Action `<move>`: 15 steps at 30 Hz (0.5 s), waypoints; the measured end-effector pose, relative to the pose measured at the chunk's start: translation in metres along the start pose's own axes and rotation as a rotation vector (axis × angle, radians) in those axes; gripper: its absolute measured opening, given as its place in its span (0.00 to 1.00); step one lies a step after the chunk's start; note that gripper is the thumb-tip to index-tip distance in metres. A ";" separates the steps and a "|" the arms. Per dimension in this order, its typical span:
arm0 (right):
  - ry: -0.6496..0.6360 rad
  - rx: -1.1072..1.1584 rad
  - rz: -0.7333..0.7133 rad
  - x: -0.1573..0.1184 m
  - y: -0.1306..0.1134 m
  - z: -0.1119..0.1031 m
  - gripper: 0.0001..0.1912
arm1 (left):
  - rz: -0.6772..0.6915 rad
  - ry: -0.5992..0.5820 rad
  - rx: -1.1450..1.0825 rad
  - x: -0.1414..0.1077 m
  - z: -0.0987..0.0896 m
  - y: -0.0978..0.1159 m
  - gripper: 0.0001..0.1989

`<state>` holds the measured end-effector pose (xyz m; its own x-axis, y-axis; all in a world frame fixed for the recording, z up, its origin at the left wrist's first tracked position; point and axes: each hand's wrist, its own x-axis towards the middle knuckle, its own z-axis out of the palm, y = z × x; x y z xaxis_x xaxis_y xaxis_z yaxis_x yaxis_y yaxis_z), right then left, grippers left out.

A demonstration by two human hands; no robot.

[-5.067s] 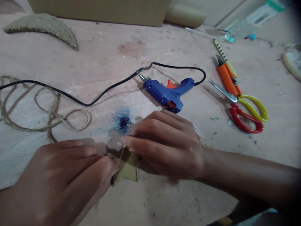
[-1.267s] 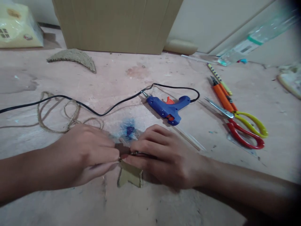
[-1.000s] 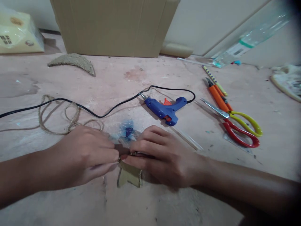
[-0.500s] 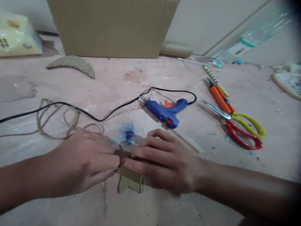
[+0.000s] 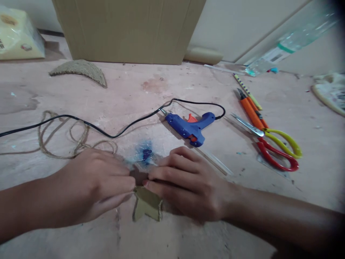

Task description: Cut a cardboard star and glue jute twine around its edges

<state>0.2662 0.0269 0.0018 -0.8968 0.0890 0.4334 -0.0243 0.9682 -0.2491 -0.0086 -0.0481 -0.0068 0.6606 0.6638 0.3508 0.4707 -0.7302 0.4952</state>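
Observation:
A cardboard star (image 5: 147, 204) with twine along its right edge lies between my hands, its upper part partly covered. My left hand (image 5: 104, 185) has its fingers closed at the star's upper left; what they pinch is hidden. My right hand (image 5: 185, 185) is closed at the star's upper right edge, its thumb and fingers gripping it. Loose twine (image 5: 59, 156) loops beyond my left hand. Just past my fingertips is a blue smear of glue (image 5: 147, 154) on the table.
A blue glue gun (image 5: 185, 127) with a black cord lies ahead. Scissors (image 5: 276, 154), orange cutters (image 5: 250, 111) and a glue stick (image 5: 215, 162) are to the right. A twine-covered crescent (image 5: 81, 68), cardboard box (image 5: 129, 32) and bottle (image 5: 277, 54) stand or lie farther back.
My fingertips have parted slightly, and more of the star's upper part shows between them. The view has shifted a little.

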 end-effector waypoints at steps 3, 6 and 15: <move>-0.015 0.018 0.009 0.000 -0.001 0.002 0.11 | -0.029 -0.028 -0.025 -0.001 -0.001 0.000 0.18; -0.039 0.022 -0.017 0.000 0.000 0.004 0.09 | -0.032 -0.033 -0.016 -0.001 -0.002 -0.001 0.17; -0.063 -0.309 0.386 -0.021 0.086 -0.082 0.14 | 0.051 -0.076 0.087 0.010 -0.005 -0.019 0.18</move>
<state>0.3194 0.1270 0.0424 -0.8397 0.4493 0.3049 0.4381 0.8923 -0.1084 -0.0139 -0.0272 -0.0090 0.7259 0.6138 0.3104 0.4822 -0.7760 0.4066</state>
